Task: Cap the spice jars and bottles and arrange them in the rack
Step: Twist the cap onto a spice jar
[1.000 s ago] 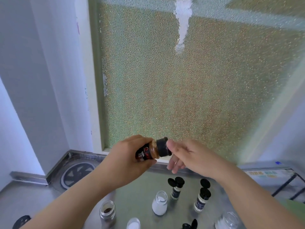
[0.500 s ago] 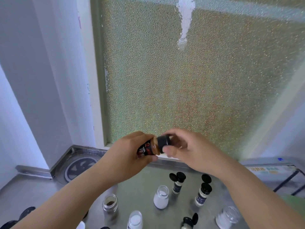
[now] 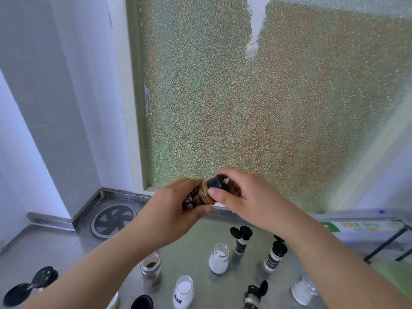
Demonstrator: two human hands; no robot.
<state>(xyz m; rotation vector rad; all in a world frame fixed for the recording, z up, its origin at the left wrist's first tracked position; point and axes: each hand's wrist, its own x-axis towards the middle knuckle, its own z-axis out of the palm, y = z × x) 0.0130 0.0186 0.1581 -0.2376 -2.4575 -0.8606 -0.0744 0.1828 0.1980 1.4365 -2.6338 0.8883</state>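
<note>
Head view: left hand [image 3: 169, 210] grips spice bottle [image 3: 196, 198], right hand [image 3: 243, 197] pinches its cap [image 3: 215, 182], both high above open jars [image 3: 219, 257] on counter [image 3: 194, 241].

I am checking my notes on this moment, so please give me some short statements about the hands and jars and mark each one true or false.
1. The left hand holds a spice bottle with a dark label, tilted in the air. True.
2. The right hand rests flat on the counter. False: its fingers pinch the black cap at the bottle's top.
3. A jar of brown spice stands on the steel counter without a lid. True.
4. Every jar of white powder is capped. False: the white jar near the middle stands open.
5. Two small bottles have flip lids standing open. True: one behind the white jar, one to its right.
</note>
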